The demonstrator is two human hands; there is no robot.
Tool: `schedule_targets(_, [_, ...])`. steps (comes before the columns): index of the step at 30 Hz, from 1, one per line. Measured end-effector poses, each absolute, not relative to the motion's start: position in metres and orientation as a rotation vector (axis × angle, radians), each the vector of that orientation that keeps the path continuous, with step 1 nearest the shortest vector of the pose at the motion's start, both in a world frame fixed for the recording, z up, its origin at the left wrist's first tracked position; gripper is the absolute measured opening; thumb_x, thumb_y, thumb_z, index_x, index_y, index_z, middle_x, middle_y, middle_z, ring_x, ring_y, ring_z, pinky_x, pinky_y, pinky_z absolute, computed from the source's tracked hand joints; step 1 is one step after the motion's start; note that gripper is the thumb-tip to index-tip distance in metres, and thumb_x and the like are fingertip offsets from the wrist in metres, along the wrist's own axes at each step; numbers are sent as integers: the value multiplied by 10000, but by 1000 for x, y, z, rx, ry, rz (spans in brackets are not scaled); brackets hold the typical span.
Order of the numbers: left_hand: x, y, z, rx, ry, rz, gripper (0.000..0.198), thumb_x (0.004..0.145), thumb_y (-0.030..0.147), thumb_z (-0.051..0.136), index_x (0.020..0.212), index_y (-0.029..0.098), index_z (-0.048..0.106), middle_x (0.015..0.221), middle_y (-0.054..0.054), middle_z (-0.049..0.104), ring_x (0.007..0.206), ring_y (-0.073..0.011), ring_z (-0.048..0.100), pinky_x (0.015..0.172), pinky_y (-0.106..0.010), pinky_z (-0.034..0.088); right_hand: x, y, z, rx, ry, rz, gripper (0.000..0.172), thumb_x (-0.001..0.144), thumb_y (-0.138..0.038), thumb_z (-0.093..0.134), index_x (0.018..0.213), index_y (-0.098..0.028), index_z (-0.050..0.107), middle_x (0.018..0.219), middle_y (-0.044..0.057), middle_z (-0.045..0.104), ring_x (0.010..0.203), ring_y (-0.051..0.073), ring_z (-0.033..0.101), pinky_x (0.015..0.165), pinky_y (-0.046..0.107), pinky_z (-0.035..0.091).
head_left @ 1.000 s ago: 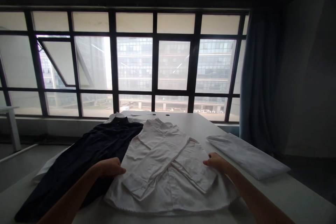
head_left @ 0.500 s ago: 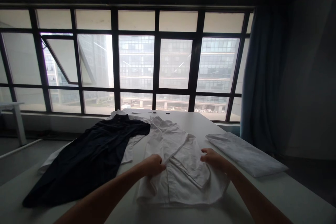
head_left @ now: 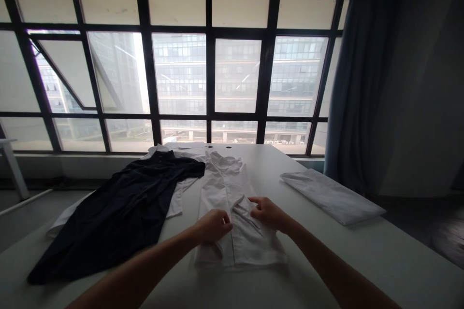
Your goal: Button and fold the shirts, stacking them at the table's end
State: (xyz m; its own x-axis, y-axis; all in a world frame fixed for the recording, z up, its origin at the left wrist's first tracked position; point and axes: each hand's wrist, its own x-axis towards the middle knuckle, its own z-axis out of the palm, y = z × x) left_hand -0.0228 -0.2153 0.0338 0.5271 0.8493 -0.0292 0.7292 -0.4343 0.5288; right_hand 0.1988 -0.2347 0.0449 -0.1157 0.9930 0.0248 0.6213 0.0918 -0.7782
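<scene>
A white shirt lies lengthwise on the table, collar toward the window, its right side drawn inward in loose folds. My left hand is closed over the lower left part of the shirt, fingers curled and thumb pressed in, with a bit of white cloth at the fingertips. On the right side of the shirt, my right hand pinches the gathered cloth, its forefinger pointing left. Part of the fabric under both hands is hidden.
A dark shirt is spread at the left, over other white clothing. A folded white garment lies at the right of the white table. Beyond are windows and a blue curtain.
My right hand has moved left, bringing the shirt's right side inward, so the shirt looks narrower. My left hand has stayed nearly in place. The view has tilted slightly down.
</scene>
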Motion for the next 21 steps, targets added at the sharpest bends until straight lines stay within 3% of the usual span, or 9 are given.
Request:
schedule_targets(3, [-32,-229,35,2332,1136,309,297,840,275,573,1059,139,719,852,-55,745,736,-167,666,624,-224,441,172,-237,28,-1561,-1958,714,619,763,-91,557,1379,-35,560,632,-17,609,546,110,492,526,176,365])
schedule_targets(7, [-45,-243,31,2345,1051,356,352,827,282,574,1124,144,704,780,-28,736,692,-158,665,608,-216,425,154,-238,12,-1506,-2083,588,585,752,-93,550,1331,-35,608,650,-2,617,570,120,502,540,182,363])
schedule_targets(15, [-48,-251,24,2330,1050,449,267,823,269,543,934,157,757,786,-28,742,699,-149,665,591,-207,406,151,-239,11,-1502,-2090,648,538,750,-84,550,1277,-36,649,523,-59,493,504,92,412,485,174,286])
schedule_targets(21, [-43,-257,20,2375,1122,451,245,825,316,571,854,168,764,790,-35,753,712,-159,667,613,-221,402,152,-243,12,-1427,-2086,941,458,764,-71,542,1202,-79,675,526,-67,511,463,74,424,445,143,286])
